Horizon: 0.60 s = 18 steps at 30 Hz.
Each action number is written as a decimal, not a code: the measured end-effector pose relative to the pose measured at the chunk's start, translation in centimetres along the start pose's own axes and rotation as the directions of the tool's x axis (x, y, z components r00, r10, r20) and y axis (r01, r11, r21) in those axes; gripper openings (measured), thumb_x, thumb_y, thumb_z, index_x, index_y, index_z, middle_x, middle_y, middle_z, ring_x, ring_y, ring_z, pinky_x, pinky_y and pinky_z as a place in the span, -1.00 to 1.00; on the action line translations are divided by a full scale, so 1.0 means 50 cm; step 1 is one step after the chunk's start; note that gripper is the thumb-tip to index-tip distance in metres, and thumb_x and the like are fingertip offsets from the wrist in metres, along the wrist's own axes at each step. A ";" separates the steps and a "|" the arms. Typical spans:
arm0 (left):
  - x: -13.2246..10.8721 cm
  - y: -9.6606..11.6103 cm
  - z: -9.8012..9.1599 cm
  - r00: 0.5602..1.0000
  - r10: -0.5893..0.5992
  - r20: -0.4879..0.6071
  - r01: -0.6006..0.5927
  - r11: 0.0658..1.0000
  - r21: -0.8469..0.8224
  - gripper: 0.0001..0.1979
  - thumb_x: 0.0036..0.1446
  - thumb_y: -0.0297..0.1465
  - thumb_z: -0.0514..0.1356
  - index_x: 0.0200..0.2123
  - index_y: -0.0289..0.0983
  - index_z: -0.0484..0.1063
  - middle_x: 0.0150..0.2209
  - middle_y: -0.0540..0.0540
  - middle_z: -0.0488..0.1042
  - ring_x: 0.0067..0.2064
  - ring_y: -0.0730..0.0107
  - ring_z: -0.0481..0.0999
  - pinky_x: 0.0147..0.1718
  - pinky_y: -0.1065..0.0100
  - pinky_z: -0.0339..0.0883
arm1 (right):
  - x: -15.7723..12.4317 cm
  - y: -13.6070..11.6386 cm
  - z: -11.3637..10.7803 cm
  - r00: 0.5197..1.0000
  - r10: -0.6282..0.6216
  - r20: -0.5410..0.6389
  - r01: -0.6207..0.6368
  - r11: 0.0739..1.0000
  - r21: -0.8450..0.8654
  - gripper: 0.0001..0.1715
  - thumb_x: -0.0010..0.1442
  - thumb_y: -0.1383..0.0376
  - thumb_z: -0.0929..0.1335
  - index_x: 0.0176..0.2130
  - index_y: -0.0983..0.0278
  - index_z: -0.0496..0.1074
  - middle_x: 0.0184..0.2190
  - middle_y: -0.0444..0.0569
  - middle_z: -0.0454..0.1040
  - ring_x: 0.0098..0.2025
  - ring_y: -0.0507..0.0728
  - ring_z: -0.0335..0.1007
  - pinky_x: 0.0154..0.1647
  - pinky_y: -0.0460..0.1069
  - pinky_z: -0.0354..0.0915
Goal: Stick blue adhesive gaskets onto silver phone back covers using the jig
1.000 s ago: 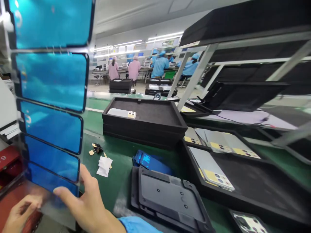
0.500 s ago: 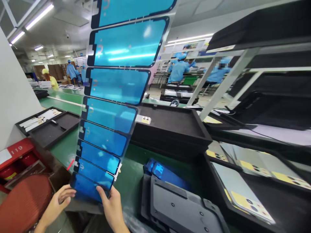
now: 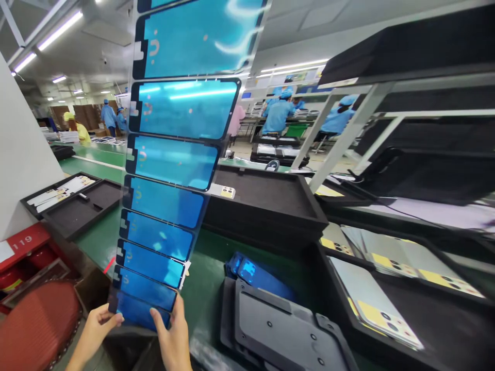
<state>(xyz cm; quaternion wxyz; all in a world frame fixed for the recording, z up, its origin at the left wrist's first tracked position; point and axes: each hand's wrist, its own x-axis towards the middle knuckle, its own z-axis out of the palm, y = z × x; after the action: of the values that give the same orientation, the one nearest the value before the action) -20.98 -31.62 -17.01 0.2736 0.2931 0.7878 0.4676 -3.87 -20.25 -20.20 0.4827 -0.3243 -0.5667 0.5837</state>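
Note:
A long clear strip of blue phone-shaped films (image 3: 170, 162) with black borders stands up before me, its top running out of the picture. My left hand (image 3: 98, 322) pinches its lower left corner between thumb and fingers. At the lower right edge, my right hand (image 3: 172, 330) grips it with the thumb on the front and the fingers behind. Right of the hands, a dark grey moulded fixture (image 3: 286, 324) lies on the green bench (image 3: 209, 247). A glossy blue piece (image 3: 259, 275) lies just behind the fixture.
Silvery phone back panels (image 3: 375, 293) lie in a black tray at right. Another black tray (image 3: 266, 193) holds a panel behind the strip. Left are a two-part tray (image 3: 85, 206), a red stool (image 3: 38, 324) and a red 119 box (image 3: 23, 247). Co-workers (image 3: 278, 116) sit farther back.
The strip has shifted a little left and down in the view. My left hand has moved from loosely curled fingers at the corner to a pinch on it.

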 end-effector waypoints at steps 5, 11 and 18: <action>-0.050 0.023 0.012 0.999 0.043 -0.022 -0.042 0.999 0.034 -0.44 -0.17 0.18 0.35 -0.40 -0.21 0.68 -0.36 -0.15 0.67 -0.25 -0.04 0.65 -0.16 0.17 0.52 | -0.059 -0.017 -0.023 0.882 -0.469 -0.055 0.440 0.859 -0.263 -0.13 0.27 0.46 0.37 0.40 -0.05 0.05 0.33 0.05 0.31 0.42 0.34 0.12 0.39 0.46 0.06; -0.091 0.126 0.055 0.832 0.553 -0.052 -0.530 0.818 0.222 -0.52 -0.03 0.15 0.33 -0.49 -0.16 0.67 -0.48 -0.08 0.65 -0.49 0.21 0.63 -0.44 0.40 0.55 | -0.030 -0.086 -0.057 0.653 -0.567 0.501 0.754 0.550 -0.360 -0.20 0.30 0.30 0.36 0.42 0.27 0.09 0.31 0.20 0.31 0.31 0.43 0.28 0.19 0.35 0.39; -0.065 0.231 0.107 0.407 0.899 0.164 -0.914 0.402 0.063 -0.66 0.27 -0.20 0.25 -0.51 -0.25 0.53 -0.52 -0.01 0.60 -0.48 0.49 0.59 -0.35 0.58 0.47 | 0.010 -0.133 -0.132 0.593 -0.513 0.621 0.792 0.512 -0.333 -0.20 0.26 0.47 0.28 0.42 0.34 0.05 0.27 0.14 0.38 0.30 0.26 0.34 0.25 0.18 0.34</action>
<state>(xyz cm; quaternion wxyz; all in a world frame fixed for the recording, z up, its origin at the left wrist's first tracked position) -12.64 -26.35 -8.32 -0.0051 0.7157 0.5186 0.4678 3.39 -18.19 -14.58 0.4031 -0.0652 -0.8899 0.2032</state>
